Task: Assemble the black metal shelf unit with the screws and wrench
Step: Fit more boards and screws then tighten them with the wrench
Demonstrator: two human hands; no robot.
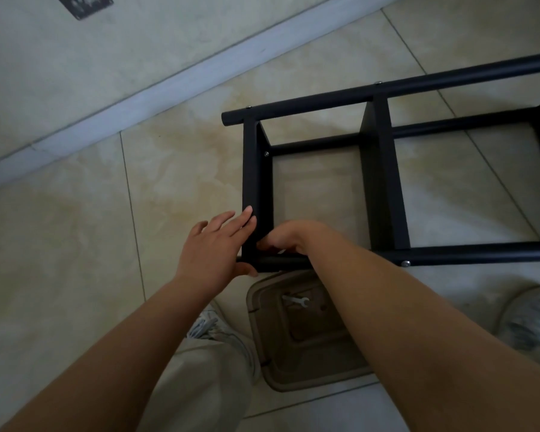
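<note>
The black metal shelf unit (384,169) lies on its side on the tile floor, with silver screw heads (405,263) showing on its tubes. My left hand (212,247) presses straight fingers against the end panel (256,176), thumb under the near tube (480,252). My right hand (289,236) reaches inside the corner where that panel meets the near tube. Its fingers curl downward and their tips are hidden, so I cannot tell what they hold. A small silver wrench (296,300) lies in a beige tray (293,369) on the floor below the corner.
A wall with a pale baseboard (169,88) runs diagonally at the upper left. My shoes stand on either side of the tray, one at the left (219,325) and one at the right (530,319). Bare tiles stretch to the left of the shelf.
</note>
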